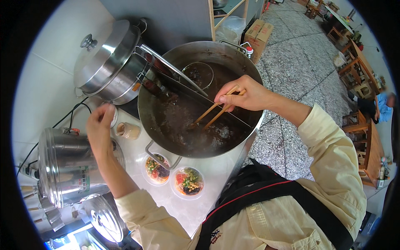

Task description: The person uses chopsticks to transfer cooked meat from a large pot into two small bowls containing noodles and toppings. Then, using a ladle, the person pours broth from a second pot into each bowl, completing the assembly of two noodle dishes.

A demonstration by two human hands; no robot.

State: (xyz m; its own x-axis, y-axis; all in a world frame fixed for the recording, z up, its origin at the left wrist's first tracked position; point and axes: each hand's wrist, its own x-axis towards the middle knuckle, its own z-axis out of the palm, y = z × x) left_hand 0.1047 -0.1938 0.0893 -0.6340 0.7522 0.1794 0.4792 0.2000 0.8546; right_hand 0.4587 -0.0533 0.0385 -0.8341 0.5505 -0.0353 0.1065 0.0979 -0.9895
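Observation:
My right hand [246, 95] grips a pair of wooden chopsticks [216, 111], their tips down in the dark, steaming liquid of a large metal pot [187, 52]. A metal divider [237, 116] splits the pot in two. In the far half rests a round wire strainer [213, 77], and its long handle [166, 62] leans over the rim. My left hand [100, 130] is off to the left of the pot, fingertips pressed together beside a small white round container [113, 118]. Whether something is pinched there is hidden. A small glass jar [128, 131] stands close by.
Two bowls [189, 183] with chopped greens and red topping sit on the counter [183, 216] before the pot. Lidded steel pots [118, 54] stand at left, with a steel canister [68, 166] nearer. A cardboard box [258, 35] is beyond; a person in blue [384, 107] sits far right.

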